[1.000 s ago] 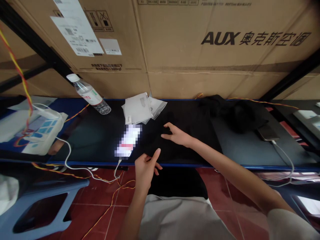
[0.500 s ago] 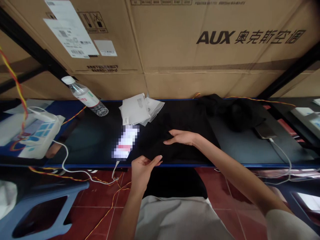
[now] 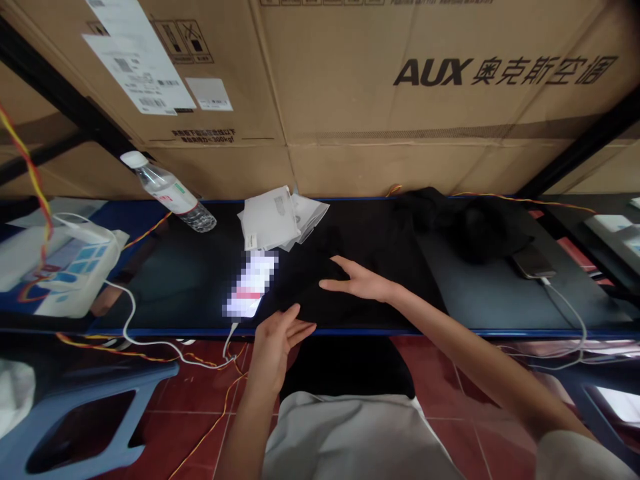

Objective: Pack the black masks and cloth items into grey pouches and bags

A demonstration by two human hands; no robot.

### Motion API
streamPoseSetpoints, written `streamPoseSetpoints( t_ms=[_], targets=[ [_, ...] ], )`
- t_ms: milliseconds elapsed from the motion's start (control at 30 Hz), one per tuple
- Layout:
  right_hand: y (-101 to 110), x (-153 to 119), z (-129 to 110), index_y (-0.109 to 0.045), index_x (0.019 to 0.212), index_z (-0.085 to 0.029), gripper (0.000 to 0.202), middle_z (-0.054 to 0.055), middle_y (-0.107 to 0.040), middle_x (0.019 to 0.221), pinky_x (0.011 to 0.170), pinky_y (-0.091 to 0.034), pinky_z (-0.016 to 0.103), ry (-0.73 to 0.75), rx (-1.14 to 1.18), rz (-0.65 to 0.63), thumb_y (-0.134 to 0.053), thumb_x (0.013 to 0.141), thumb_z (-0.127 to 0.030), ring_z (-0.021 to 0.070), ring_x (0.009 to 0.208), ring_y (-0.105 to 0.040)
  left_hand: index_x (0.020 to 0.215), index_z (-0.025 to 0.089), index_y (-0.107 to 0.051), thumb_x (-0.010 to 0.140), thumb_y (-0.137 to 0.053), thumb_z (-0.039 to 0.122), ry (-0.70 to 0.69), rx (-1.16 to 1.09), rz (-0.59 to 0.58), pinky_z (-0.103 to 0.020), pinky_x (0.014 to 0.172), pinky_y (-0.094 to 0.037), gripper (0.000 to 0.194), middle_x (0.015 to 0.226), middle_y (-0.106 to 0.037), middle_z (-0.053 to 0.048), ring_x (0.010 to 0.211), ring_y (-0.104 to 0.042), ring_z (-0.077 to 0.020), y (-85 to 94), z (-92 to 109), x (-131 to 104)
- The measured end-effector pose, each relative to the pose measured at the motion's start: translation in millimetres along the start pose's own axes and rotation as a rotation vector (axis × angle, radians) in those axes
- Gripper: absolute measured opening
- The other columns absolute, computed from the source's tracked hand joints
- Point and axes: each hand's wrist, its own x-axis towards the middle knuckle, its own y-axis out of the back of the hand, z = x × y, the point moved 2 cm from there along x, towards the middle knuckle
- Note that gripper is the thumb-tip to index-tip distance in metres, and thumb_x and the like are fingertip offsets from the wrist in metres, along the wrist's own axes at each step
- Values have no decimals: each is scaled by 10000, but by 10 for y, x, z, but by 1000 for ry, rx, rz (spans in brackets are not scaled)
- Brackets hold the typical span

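Observation:
Black cloth (image 3: 373, 240) lies spread over the shelf in front of me, its outline hard to make out against the dark surface. My right hand (image 3: 363, 280) is over the middle of the cloth, thumb and fingers apart, holding nothing that I can see. Near the shelf's front edge, my left hand (image 3: 280, 337) has its fingers stretched out and its thumb lifted away from them. A phone with a lit, blurred screen (image 3: 251, 283) lies just beyond my left hand, a white cable plugged into its near end.
White paper packets (image 3: 273, 217) lie behind the phone, with a water bottle (image 3: 175, 197) further left. Dark bundled fabric (image 3: 470, 227) and another phone (image 3: 533, 262) on a cable are at the right. A large cardboard box (image 3: 345, 87) stands behind. A blue stool (image 3: 113, 427) is below left.
My right hand has opened from a near pinch and shifted slightly left. My left hand has moved a little left, its thumb and fingers spreading apart.

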Motion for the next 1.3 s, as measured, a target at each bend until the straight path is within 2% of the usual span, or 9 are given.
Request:
streamPoseSetpoints(
  t_ms=[233, 400, 567, 667, 800, 933, 1100, 1200, 1300],
  targets=[
    [-12, -25, 141, -362, 1543, -236, 794, 115, -645, 1323, 1058, -524, 475, 32, -329, 205, -766, 875, -381, 287, 1214, -650, 775, 143, -680, 615, -908, 308, -36, 37, -39, -468, 956, -643, 324, 827, -735, -30, 838, -750, -212, 69, -16, 15],
    [-55, -156, 5, -453, 1533, -230, 598, 168, -547, 1484, 1125, -457, 546, 324, -830, 250, -633, 971, -327, 343, 1367, -518, 1130, 139, -683, 737, -790, 345, -90, 215, -56, -446, 814, -663, 456, 919, -745, -78, 815, -762, -245, 205, 175, -109],
    [-107, -168, 21, -504, 1529, -211, 529, 143, -433, 1633, 1261, -245, 574, 472, -983, 14, -550, 1030, -382, 319, 1554, -323, 1293, 216, -633, 883, -683, 360, -717, 847, 289, -390, 828, -620, 437, 1017, -721, -78, 851, -723, -229, 102, 631, -223],
    [-125, -166, 53, -374, 1614, -179, 683, 156, -442, 1624, 1290, -147, 576, 456, -979, -49, -530, 1033, -503, 316, 1564, -312, 1157, 200, -712, 990, -470, 265, -921, 1081, -9, -439, 1036, -544, 302, 1152, -737, -125, 1106, -703, -270, -197, 605, 12],
    [-146, -223, 54, -199, 1666, -119, 914, 209, -262, 1690, 1289, -85, 607, 446, -989, -27, -530, 993, -641, 345, 1598, -202, 1408, 43, -566, 974, -422, 236, -817, 1404, -211, -572, 1223, -351, 497, 1544, -517, -259, 1498, -430, -366, -395, 289, 521],
    [-124, -300, 69, -144, 1670, -92, 1080, 237, -137, 1708, 1281, -31, 634, 420, -1025, -14, -561, 920, -748, 371, 1611, -108, 1584, 34, -340, 1009, -398, 346, -796, 1506, -295, -599, 1264, -241, 657, 1698, -231, -265, 1593, -203, -364, -290, 150, 726],
    [-59, -365, 85, -201, 1663, -117, 1133, 216, -201, 1705, 1282, -29, 627, 391, -1035, -38, -566, 860, -827, 369, 1601, -175, 1629, 45, -220, 990, -478, 431, -927, 1498, -321, -599, 1262, -252, 790, 1717, -151, -271, 1603, -135, -379, -62, 163, 582],
    [-45, -332, 27, -353, 1615, -145, 896, 184, -348, 1667, 1274, -149, 598, 355, -1050, 21, -514, 958, -734, 336, 1554, -323, 1619, 26, -238, 982, -497, 338, -1014, 1493, -308, -603, 1258, -276, 754, 1709, -186, -276, 1604, -141, -382, -10, 120, 449],
    [-57, -158, -79, -580, 1450, -130, 478, 168, -492, 1588, 1214, -291, 570, 340, -1131, 133, -404, 1089, -388, 311, 1474, -449, 1588, 52, -338, 965, -496, 222, -1091, 1423, -209, -581, 1246, -335, 664, 1684, -293, -251, 1593, -213, -373, -47, 75, 325]
  ],
)
